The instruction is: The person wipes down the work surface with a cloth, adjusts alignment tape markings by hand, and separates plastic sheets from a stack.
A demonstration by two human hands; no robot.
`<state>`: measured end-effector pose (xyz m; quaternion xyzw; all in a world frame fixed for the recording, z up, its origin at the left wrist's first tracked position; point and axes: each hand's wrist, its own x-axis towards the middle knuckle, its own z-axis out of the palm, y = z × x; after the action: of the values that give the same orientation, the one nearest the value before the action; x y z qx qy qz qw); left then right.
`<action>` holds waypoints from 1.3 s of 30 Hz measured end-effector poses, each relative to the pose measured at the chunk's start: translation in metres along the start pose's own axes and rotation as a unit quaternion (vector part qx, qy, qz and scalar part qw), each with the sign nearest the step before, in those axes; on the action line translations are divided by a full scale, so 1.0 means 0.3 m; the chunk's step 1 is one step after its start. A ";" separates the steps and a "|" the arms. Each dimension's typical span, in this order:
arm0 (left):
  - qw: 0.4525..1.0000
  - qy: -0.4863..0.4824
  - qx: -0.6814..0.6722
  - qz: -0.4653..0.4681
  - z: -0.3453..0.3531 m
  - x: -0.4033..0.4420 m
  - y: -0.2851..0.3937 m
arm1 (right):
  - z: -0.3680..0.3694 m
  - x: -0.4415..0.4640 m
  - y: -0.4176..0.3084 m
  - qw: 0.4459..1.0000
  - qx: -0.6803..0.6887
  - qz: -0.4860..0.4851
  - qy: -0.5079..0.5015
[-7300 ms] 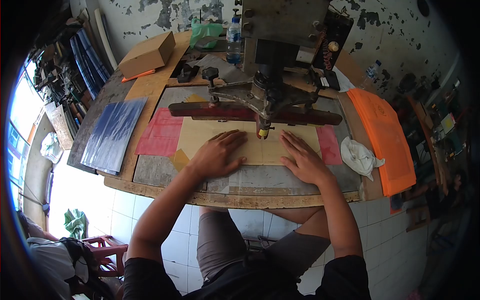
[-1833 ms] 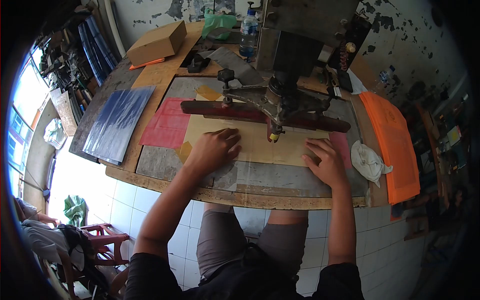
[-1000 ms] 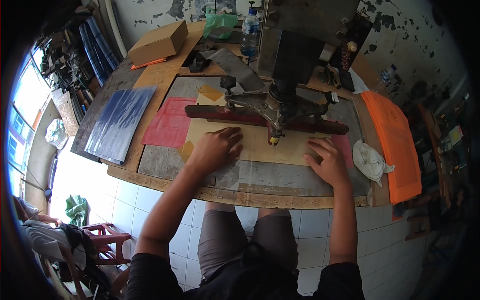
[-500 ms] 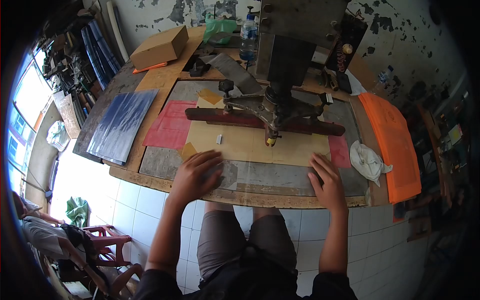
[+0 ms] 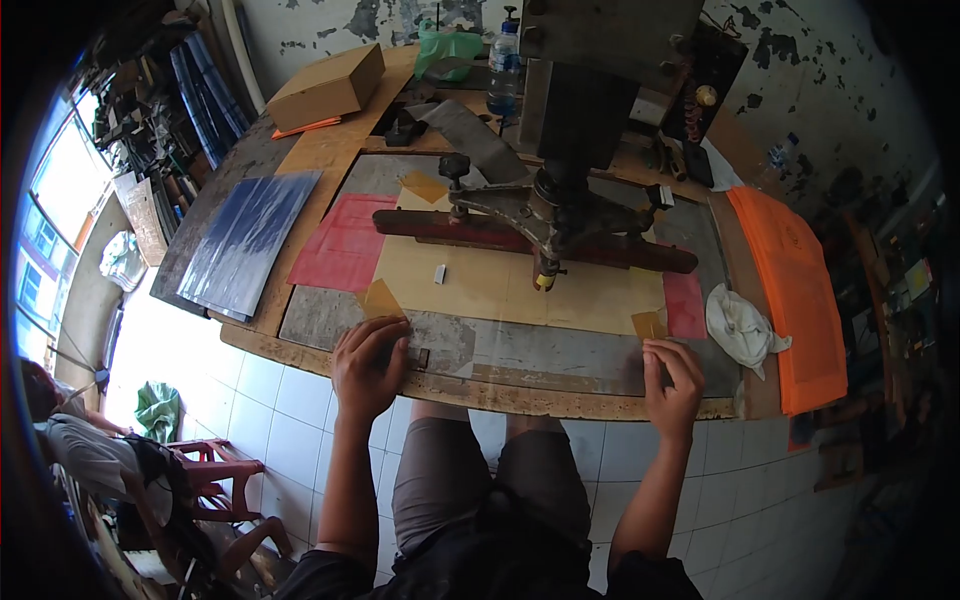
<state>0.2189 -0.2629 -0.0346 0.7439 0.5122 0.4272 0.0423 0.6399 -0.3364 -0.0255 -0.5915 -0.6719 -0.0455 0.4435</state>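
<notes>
My left hand (image 5: 368,368) is at the front edge of the worktable, fingers curled together just below a brown tape piece (image 5: 381,298). My right hand (image 5: 674,388) has its fingers bent and drawn together, close to another brown tape piece (image 5: 648,325). Whatever either hand pinches is too faint or hidden to make out. Between and beyond them a cream sheet (image 5: 500,302) lies on the grey metal plate (image 5: 420,335), over pink sheets (image 5: 338,240) at both sides. A small white piece (image 5: 440,273) rests on the cream sheet.
Over the cream sheet stands a metal press head (image 5: 545,205) with a dark red bar (image 5: 402,222). Clear plastic sheets (image 5: 250,240) lie left; a white cloth (image 5: 742,330) and orange sheets (image 5: 790,300) lie right. A cardboard box (image 5: 325,90) sits behind. Another person (image 5: 105,460) is at lower left.
Both hands have drawn back from the cream sheet toward the table's front edge, and their fingers have curled in. The brown tape piece by the right hand is now uncovered.
</notes>
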 end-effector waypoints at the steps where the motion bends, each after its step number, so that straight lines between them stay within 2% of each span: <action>1: 1.000 0.000 0.000 0.002 0.000 0.002 0.000 | -0.002 0.001 -0.003 1.000 0.001 0.001 0.002; 39: 1.000 0.010 -0.008 0.001 0.000 0.007 0.004 | 0.003 -0.003 0.007 1.000 0.003 0.014 -0.001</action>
<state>0.2201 -0.2618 -0.0327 0.7400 0.5081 0.4387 0.0428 0.6410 -0.3358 -0.0275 -0.5998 -0.6638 -0.0365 0.4453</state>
